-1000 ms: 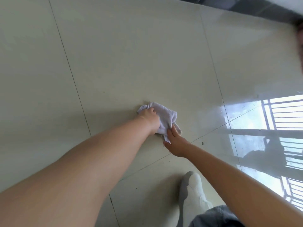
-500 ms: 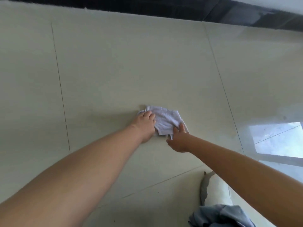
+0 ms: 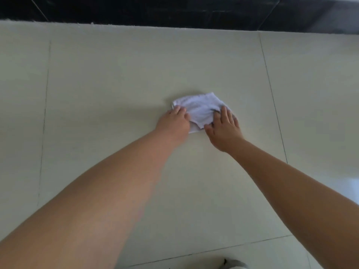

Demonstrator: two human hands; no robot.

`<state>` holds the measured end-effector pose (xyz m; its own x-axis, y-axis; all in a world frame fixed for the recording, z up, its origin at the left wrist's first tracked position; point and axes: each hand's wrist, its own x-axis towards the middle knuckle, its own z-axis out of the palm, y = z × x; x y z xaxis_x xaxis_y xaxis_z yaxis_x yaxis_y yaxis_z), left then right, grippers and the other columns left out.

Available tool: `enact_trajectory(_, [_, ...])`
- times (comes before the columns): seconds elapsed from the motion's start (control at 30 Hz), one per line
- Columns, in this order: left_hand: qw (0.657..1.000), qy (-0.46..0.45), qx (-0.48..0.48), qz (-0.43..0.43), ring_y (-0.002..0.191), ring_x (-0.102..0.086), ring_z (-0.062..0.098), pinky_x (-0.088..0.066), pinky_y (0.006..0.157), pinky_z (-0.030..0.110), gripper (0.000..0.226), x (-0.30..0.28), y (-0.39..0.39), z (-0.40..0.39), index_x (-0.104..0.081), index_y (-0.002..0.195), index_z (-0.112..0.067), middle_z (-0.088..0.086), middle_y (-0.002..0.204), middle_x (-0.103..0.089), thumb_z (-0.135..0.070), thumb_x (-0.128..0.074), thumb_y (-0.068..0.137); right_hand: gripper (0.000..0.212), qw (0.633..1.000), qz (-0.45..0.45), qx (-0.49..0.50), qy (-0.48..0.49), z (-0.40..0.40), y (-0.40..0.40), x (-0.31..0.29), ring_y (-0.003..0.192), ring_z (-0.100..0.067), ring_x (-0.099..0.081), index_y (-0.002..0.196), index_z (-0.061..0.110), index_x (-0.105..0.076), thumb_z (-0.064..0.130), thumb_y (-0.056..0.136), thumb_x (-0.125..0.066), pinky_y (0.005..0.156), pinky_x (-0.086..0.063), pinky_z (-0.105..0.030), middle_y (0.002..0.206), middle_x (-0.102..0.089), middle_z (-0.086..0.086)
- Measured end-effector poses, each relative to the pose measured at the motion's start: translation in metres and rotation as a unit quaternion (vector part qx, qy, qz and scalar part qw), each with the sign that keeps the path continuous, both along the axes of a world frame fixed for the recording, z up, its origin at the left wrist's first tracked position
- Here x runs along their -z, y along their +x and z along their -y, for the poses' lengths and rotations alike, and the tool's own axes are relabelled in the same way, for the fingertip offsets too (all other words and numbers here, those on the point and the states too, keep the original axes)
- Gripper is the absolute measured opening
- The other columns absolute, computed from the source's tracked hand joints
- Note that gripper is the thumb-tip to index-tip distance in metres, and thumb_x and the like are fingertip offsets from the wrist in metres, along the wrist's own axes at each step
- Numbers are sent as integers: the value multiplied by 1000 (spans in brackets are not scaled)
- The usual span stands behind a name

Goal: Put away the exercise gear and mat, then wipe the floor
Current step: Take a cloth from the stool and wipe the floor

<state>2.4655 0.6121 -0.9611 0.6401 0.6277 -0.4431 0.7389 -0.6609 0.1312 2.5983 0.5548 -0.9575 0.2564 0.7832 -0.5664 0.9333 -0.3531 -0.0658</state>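
A crumpled white cloth [image 3: 200,108] lies flat on the pale tiled floor [image 3: 116,84], a little right of centre. My left hand [image 3: 173,123] presses on the cloth's left edge, fingers curled over it. My right hand [image 3: 224,126] rests on its right side with the fingers spread and the palm down. Both arms stretch forward from the bottom of the view. No exercise gear or mat is in sight.
A dark, glossy skirting or wall base [image 3: 174,10] runs along the far edge of the floor. Thin grout lines cross the tiles. A grey-white shoe tip [image 3: 232,264] shows at the bottom edge. Bright window glare [image 3: 354,183] reflects at the right.
Both hands have pushed the cloth forward across the tile toward the dark wall base. My right hand has moved from the cloth's near corner onto its right side.
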Motion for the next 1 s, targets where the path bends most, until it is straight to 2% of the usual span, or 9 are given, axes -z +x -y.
enact_trajectory(0.2, [997, 30, -58, -37, 144, -24, 33, -23, 117, 35, 54, 4, -72, -6, -31, 143, 5, 21, 153, -25, 3, -35, 90, 57, 989, -115, -61, 66, -33, -45, 14, 148, -21, 6, 150, 10, -8, 35, 101, -22, 119, 7, -32, 159, 6, -9])
enact_trajectory(0.27, [997, 59, -40, -23, 114, -57, 48, -50, 91, 48, 49, 8, -91, 11, -58, 116, 17, 35, 123, -57, 6, -39, 73, 58, 987, -128, -79, 50, -9, -58, 13, 148, -20, 7, 150, 12, -8, 39, 101, -19, 118, 9, -32, 159, 6, -7])
enact_trajectory(0.33, [997, 64, -2, -35, 87, -69, 47, -55, 62, 52, 51, 12, -102, 33, -71, 92, 14, 32, 97, -70, -7, -34, 65, 68, 986, -137, -91, 22, 25, -56, 8, 148, -18, 5, 150, 15, -10, 52, 94, -2, 116, 13, -30, 160, 5, -4])
enact_trajectory(0.4, [996, 55, 58, -36, 85, -71, 42, -56, 57, 49, 52, 14, -96, 57, -74, 88, 9, 26, 94, -73, -11, -32, 65, 92, 987, -117, -104, 23, 60, -38, 6, 148, -17, -8, 149, 18, -20, 61, 78, 20, 113, 9, -30, 159, -7, -3])
enact_trajectory(0.5, [992, -2, 127, 10, 87, -73, 35, -60, 63, 41, 51, 18, -55, 73, -77, 84, 2, 20, 93, -75, -14, -33, 66, 99, 997, -17, -72, 17, 89, -2, -1, 138, -20, -39, 139, 18, -43, 60, 81, 25, 113, -17, -42, 152, -34, -4])
enact_trajectory(0.6, [993, 5, 83, 85, 119, -59, 32, -52, 94, 33, 49, 8, 19, 63, -68, 111, 5, 24, 123, -62, -12, -33, 80, 68, 998, -4, 2, -58, 82, 45, -5, 148, -13, -1, 150, 23, -9, 55, 92, 3, 119, 2, -39, 160, 4, 2])
enact_trajectory(0.67, [998, -13, 45, 46, 146, -17, 30, -22, 117, 37, 48, 7, 59, 42, -32, 142, 6, 22, 154, -22, -10, -27, 97, 54, 999, 4, 47, -25, 52, 68, -7, 148, -17, 1, 150, 18, -9, 37, 100, -16, 119, 0, -41, 160, 4, -2])
enact_trajectory(0.83, [997, -9, -81, -3, 145, -15, 28, -22, 116, 38, 49, 6, 79, -23, -26, 145, 2, 15, 154, -19, -12, -30, 98, 48, 995, -59, 57, 57, -51, 73, 14, 147, -27, -3, 147, 7, -21, 25, 102, -21, 119, -3, -42, 158, -4, -14])
enact_trajectory(1.0, [987, 4, -162, -23, 144, -19, 25, -27, 114, 37, 45, 7, -6, -65, -32, 141, 1, 14, 151, -25, -11, -31, 97, 51, 991, -91, -59, 78, -112, 2, 19, 147, -27, -2, 149, 9, -17, 30, 102, -18, 119, -2, -39, 159, -2, -12])
